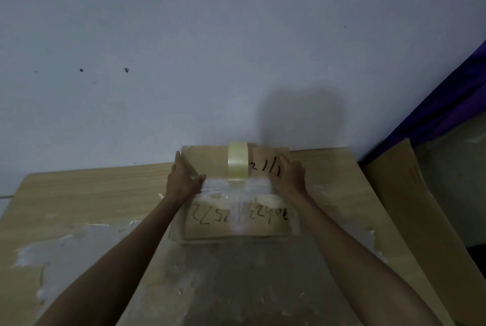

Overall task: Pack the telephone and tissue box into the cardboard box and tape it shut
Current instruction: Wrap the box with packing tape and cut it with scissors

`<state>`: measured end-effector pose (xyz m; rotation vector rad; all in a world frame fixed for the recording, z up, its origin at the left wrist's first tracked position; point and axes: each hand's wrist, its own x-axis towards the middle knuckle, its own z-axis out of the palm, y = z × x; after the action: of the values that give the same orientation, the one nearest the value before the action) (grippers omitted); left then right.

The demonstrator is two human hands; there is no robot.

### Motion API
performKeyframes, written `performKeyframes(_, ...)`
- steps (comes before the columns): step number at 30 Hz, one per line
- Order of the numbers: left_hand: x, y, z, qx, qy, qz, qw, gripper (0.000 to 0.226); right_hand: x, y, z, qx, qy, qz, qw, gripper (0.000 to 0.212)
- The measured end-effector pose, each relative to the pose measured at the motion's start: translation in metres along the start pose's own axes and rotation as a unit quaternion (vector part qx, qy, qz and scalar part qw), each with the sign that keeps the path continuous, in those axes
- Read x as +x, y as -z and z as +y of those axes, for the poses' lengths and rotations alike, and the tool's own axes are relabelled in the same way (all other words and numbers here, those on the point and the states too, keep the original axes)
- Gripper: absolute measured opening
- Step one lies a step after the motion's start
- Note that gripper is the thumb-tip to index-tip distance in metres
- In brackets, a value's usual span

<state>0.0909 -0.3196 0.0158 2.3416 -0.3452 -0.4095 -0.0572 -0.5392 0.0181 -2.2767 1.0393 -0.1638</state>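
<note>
A closed cardboard box with black handwritten numbers stands on the wooden table near the wall. A roll of clear tape stands on edge on the middle of its lid, and a strip of tape runs from it down over the near flap. Old shiny tape crosses the lid seam. My left hand lies with straight fingers on the lid's left side, thumb pointing toward the roll. My right hand lies flat on the lid's right side. The telephone and tissue box are not visible.
The wall rises directly behind the box. Flat cardboard sheets lean at the table's right edge, beside a purple cloth. Worn tape residue patches the near tabletop.
</note>
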Motion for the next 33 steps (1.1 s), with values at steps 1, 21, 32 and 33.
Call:
performKeyframes(1,0.003,-0.001,0.001,0.002,-0.006,0.003,1.000,0.098,0.005,-0.002,0.000,-0.009,-0.003,-0.001,1.000,0.064)
performKeyframes(21,-0.036,-0.035,-0.025,0.400,-0.347,-0.162,0.833,0.124,-0.025,-0.048,-0.098,0.177,0.062,-0.109,0.976,0.077)
performKeyframes(32,-0.037,-0.041,-0.023,0.420,-0.316,-0.140,0.839,0.132,-0.117,-0.031,-0.095,0.135,-0.014,-0.010,0.991,0.080)
performKeyframes(33,-0.037,-0.041,-0.023,0.418,-0.311,-0.142,0.842,0.131,-0.124,-0.033,-0.095,0.106,-0.006,-0.013,0.994,0.078)
